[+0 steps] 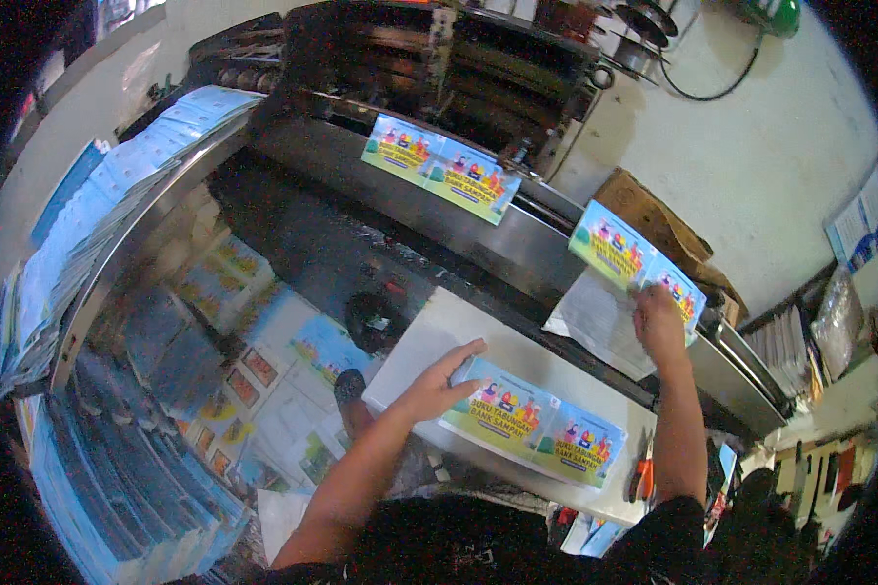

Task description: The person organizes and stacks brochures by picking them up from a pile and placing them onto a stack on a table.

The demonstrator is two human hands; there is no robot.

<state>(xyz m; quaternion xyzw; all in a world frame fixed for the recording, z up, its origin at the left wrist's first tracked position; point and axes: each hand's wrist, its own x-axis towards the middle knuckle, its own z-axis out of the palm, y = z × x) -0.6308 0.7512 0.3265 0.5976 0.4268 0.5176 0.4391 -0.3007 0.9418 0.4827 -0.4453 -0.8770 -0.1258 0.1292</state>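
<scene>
A printed booklet cover (pixel 532 424) in blue, green and yellow, with cartoon figures, lies on a white board (pixel 439 336) in front of me. My left hand (pixel 439 388) rests at its left end, thumb and fingers apart, the thumb over the cover's edge. To the right, my right hand (pixel 659 322) is closed with curled fingers at the lower edge of a matching printed cover (pixel 619 244). White paper (pixel 595 317) lies below that cover, beside the hand; the fingertips are slightly blurred. Another matching cover (pixel 441 168) lies farther back on the metal ledge.
Tall stacks of blue-edged printed sheets (pixel 117 478) stand at the left, with more stacks (pixel 117 195) behind. A dark machine (pixel 380 58) fills the back. Orange-handled scissors (pixel 645 478) lie at the board's right end. A torn cardboard box (pixel 654 210) stands against the wall.
</scene>
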